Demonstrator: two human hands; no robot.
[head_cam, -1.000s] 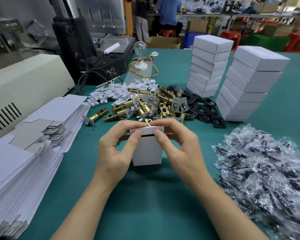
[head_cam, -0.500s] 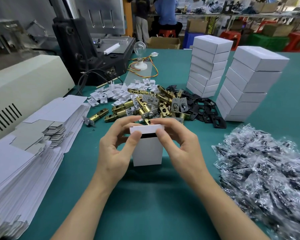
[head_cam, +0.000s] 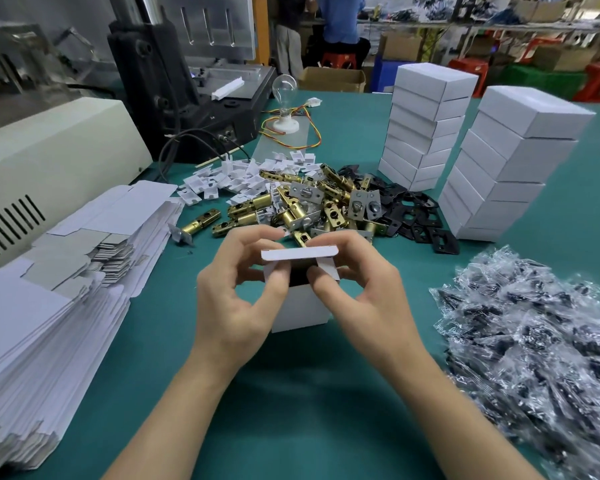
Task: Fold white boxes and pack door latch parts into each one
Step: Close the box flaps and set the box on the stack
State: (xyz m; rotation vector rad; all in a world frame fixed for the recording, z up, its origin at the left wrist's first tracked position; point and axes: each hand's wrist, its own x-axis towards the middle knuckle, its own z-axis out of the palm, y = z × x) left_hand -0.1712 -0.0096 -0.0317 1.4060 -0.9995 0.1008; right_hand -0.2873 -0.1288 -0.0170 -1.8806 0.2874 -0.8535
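Note:
A small white box (head_cam: 300,311) stands upright on the green table (head_cam: 291,410), its top end open. My left hand (head_cam: 236,303) and my right hand (head_cam: 361,292) grip its upper part from both sides. Both thumbs press the side flaps inward, and the top flap (head_cam: 298,252) stands raised above the dark opening. Behind the box lies a heap of brass door latches (head_cam: 291,209) with silver faceplates, black strike plates (head_cam: 416,220) and small white plastic pieces (head_cam: 236,178).
Flat unfolded box blanks (head_cam: 49,292) are stacked at the left. Two stacks of closed white boxes (head_cam: 426,123) (head_cam: 510,168) stand at the back right. A heap of clear bags with dark parts (head_cam: 541,348) fills the right. Machines and a light bulb (head_cam: 284,95) stand behind.
The top flap has lifted and the box's opening has widened. Both thumbs have moved onto the side flaps and push them in.

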